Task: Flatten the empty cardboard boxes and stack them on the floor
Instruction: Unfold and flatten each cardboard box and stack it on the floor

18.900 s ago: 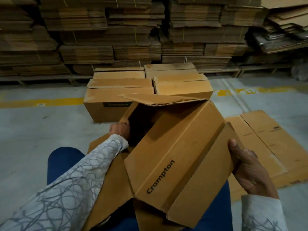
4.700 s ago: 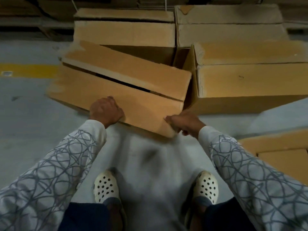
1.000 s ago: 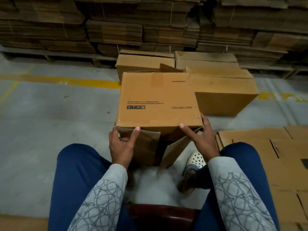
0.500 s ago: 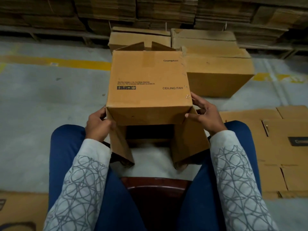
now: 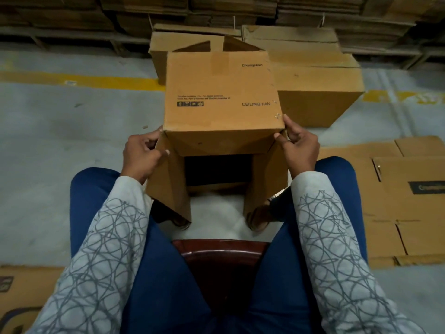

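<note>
Gripping box (image 5: 221, 92): L hand (image 5: 142, 156), R hand (image 5: 299, 149)

One wide-angle view, worn on the head, looks forward and steeply down along both sleeves. It sits near: the left grip (image 5: 142, 156) and right grip (image 5: 299, 150) fall mid-frame, either side of the box (image 5: 221, 92) they hold. Beyond the grips the floor (image 5: 72, 121) runs to stacked cardboard (image 5: 72, 10) at the top edge; nearer than them lie the lap (image 5: 168, 273) and a chair edge (image 5: 221, 249).

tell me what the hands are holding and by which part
The open cardboard box, held by both hands: the left hand grips its near left corner, the right hand its near right corner.
</note>
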Tool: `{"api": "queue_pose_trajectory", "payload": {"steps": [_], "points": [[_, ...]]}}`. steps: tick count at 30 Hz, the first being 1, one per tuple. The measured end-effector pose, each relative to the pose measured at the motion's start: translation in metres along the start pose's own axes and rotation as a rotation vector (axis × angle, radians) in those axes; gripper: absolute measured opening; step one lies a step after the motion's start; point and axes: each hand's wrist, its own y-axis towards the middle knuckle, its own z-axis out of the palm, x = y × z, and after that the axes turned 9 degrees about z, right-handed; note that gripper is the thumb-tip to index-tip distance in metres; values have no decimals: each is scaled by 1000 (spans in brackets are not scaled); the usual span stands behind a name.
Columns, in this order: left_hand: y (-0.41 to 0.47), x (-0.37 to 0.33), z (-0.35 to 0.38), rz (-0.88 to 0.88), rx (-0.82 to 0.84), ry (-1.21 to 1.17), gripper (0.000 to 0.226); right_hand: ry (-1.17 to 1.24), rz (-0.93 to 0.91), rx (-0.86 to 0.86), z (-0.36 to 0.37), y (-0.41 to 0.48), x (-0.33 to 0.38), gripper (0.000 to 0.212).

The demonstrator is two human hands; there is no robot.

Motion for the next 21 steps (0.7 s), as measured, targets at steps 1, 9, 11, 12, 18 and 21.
{"api": "queue_pose_trajectory", "payload": {"steps": [1, 9, 11, 12, 18, 21], "points": [[5, 5, -2, 18, -10, -13, 62, 6, -6, 2, 2, -1, 2, 55], [18, -2, 1, 66, -237, 246, 43, 9, -35, 80, 17, -25, 5, 52], [1, -17, 13, 160, -301, 570, 40, 35, -28, 71, 18, -28, 4, 50], [-10, -26, 20, 271, -354, 730, 43, 43, -19, 67, 19, -29, 3, 48], [-65, -45, 106, 847, 141, 726, 30, 108, 75, 79, 23, -18, -3, 41], [-63, -12, 132, -6, 393, 377, 42, 153, 64, 117, 26, -17, -4, 41]]}}
